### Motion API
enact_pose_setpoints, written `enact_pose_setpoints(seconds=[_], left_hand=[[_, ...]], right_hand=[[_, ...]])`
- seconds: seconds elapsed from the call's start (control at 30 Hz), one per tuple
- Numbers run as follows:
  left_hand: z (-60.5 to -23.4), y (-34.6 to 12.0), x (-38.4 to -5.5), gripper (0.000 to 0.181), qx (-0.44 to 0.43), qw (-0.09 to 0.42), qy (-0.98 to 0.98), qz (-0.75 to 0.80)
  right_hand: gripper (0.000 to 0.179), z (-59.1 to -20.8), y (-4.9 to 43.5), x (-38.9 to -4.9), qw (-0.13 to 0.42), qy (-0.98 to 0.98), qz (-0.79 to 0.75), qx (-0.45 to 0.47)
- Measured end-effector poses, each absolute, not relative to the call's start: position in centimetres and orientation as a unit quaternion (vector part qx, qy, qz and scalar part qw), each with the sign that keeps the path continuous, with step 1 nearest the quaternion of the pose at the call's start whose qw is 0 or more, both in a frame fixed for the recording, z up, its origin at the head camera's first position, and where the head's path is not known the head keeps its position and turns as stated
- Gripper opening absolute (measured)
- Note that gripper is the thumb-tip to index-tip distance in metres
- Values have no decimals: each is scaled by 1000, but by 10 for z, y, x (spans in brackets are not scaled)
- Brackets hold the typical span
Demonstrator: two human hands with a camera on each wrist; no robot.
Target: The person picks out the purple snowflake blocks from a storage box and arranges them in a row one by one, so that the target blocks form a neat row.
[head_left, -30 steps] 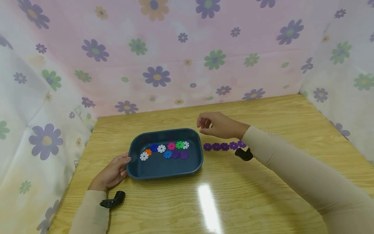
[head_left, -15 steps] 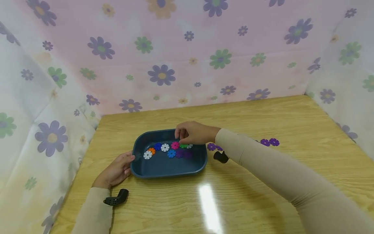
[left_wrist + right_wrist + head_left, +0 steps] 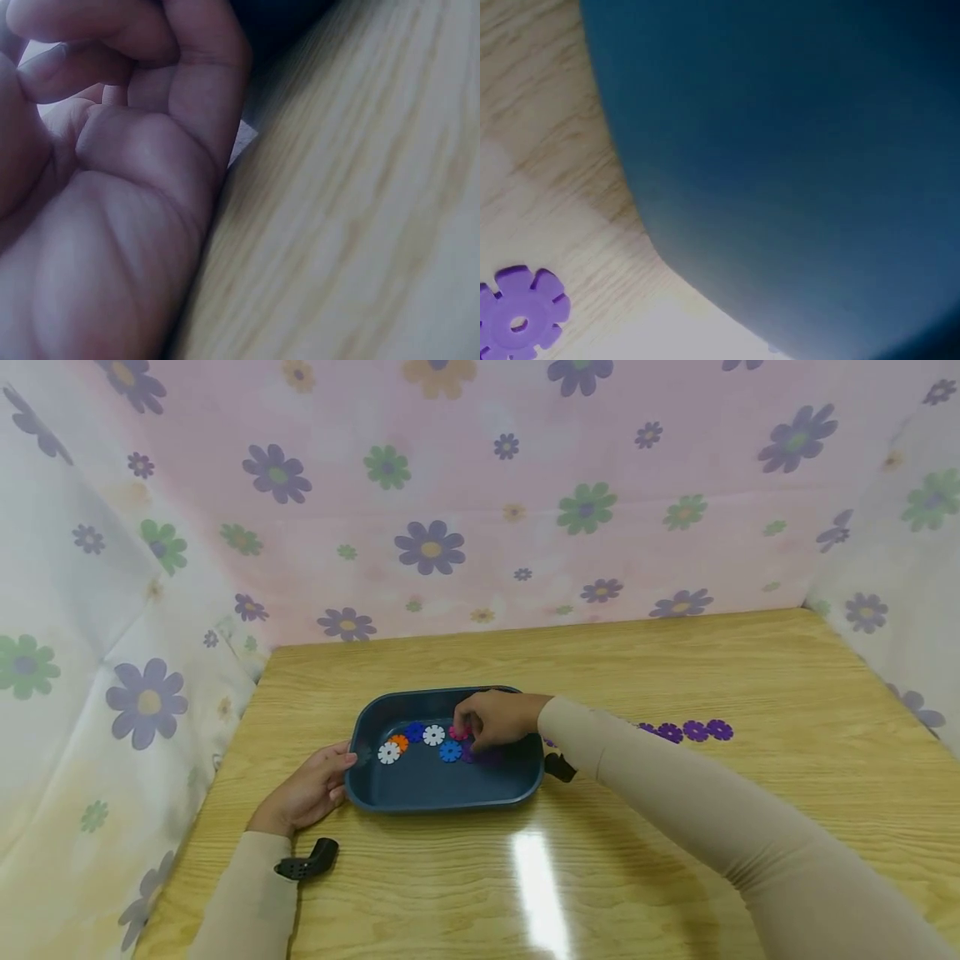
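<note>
My left hand (image 3: pixel 311 789) holds the left end of a dark blue plastic tray (image 3: pixel 442 808), thumb on its rim. Seen from the left wrist, the palm (image 3: pixel 112 225) stands beside the table with fingers bent. Inside the tray, the curled fingers of my right hand (image 3: pixel 498 718) reach down among notched plastic discs, over a purple disc (image 3: pixel 468 753) and a pink disc (image 3: pixel 456 732). Whether they pinch one is hidden. Left of them lie a light blue disc (image 3: pixel 450 752), white discs (image 3: pixel 433 735), a dark blue disc (image 3: pixel 414 732) and an orange disc (image 3: pixel 401 742).
Right of the tray, a row of purple discs (image 3: pixel 695 730) lies on the wooden table (image 3: pixel 420 893), partly behind my right forearm. In the right wrist view, the tray wall (image 3: pixel 780 187) fills most of the picture beside one purple disc (image 3: pixel 525 315). Flowered cloth (image 3: pixel 480 527) surrounds the table.
My right hand has moved left from beyond the tray's right rim and down into it, uncovering more of the purple row's right end. My left hand keeps its hold on the tray.
</note>
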State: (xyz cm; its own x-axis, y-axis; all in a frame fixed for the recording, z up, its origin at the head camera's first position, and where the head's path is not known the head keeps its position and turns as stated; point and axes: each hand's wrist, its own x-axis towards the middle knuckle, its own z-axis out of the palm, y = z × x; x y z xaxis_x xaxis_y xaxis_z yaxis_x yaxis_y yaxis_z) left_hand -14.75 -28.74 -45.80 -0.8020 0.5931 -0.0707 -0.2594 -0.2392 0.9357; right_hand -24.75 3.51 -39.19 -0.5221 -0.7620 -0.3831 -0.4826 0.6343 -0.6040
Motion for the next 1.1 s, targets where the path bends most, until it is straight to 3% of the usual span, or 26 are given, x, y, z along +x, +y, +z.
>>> enact_pose_setpoints(seconds=[0.87,1.1], left_hand=[[-456,-285,-148,26,146,271,560,769],[-455,-286,-147,24,132,271,569,765]], right_hand=[[22,-397,35,-236,270,855,-196,-397],[11,-398,37,-237,258,850,-208,-410]])
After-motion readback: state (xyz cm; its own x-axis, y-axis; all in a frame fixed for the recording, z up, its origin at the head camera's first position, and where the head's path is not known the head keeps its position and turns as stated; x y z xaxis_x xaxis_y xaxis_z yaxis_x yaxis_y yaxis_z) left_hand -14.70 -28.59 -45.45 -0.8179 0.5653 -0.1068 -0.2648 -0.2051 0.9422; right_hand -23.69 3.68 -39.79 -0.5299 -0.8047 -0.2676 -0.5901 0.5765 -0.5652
